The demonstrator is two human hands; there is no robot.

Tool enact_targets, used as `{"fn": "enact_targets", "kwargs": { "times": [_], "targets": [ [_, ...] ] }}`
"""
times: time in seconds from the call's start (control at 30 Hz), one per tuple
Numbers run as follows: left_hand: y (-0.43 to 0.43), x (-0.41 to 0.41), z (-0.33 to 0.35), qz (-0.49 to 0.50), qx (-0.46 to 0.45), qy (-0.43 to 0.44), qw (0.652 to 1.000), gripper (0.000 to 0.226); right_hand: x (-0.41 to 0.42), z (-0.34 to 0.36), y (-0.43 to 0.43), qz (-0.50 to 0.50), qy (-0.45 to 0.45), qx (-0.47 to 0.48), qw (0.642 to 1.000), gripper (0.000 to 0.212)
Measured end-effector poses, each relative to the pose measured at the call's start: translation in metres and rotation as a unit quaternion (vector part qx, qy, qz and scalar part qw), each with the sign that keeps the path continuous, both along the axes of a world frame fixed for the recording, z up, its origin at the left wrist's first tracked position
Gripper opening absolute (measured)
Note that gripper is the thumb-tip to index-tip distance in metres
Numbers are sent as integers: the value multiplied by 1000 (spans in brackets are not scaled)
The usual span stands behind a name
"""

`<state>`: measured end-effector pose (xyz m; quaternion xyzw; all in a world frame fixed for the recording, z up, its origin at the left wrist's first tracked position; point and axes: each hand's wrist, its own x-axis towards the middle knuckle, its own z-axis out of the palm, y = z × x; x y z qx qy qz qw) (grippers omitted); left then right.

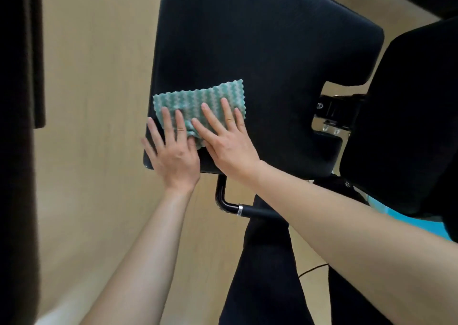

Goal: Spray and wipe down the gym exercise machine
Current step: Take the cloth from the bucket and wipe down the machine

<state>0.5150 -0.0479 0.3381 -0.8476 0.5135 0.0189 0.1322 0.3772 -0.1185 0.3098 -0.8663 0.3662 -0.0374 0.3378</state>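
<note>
A black padded seat (260, 52) of the gym machine fills the middle of the view. On its near left corner lies a green and white wavy-striped cloth (198, 96). My left hand (173, 151) lies flat with straight fingers on the cloth's left part and the seat edge. Beside it, my right hand (225, 139) presses flat on the cloth's right part, fingers spread. Both thumbs meet at the bunched lower edge of the cloth. No spray bottle is in view.
A second black pad (406, 126) stands at the right, joined by a metal bracket (334, 111). A black handle bar (247, 209) with a silver ring sticks out below the seat. Beige wooden floor (99, 101) lies to the left, a dark upright (17, 126) at the far left.
</note>
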Motion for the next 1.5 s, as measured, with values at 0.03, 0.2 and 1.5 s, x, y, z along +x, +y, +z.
{"fn": "enact_targets", "kwargs": {
  "times": [0.03, 0.2, 1.5],
  "targets": [
    [2, 11, 3, 26, -5, -2, 1000, 62, 13, 5, -1, 18, -4, -6, 1000, 57],
    [13, 26, 5, 101, -54, 45, 992, 60, 37, 14, 4, 69, 4, -23, 997, 59],
    [81, -20, 6, 23, -45, -48, 998, 50, -36, -17, 62, 91, -59, -60, 992, 66]
  ]
}}
